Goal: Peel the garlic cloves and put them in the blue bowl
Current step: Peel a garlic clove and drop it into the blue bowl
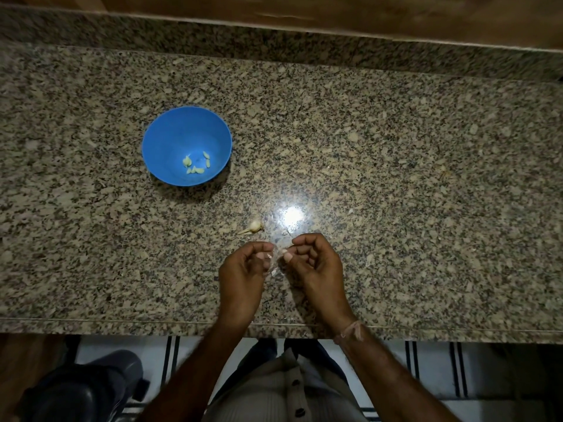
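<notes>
Head view: garlic clove (272, 259) is pinched by left hand (243, 271) and right hand (315, 264), fingertips held together for stripping skin, low over tabletop (396, 178); blue bowl (182, 129) set within reach, peeled cloves (196, 166) already inside.

counter (396, 178) bare across its right half & back edge; only blockers: blue bowl (186, 145) left of centre, garlic bit (253, 226) nr front edge, centre.

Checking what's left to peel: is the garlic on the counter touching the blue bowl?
Apart. The head view shows bare counter between the garlic and the bowl.
</notes>
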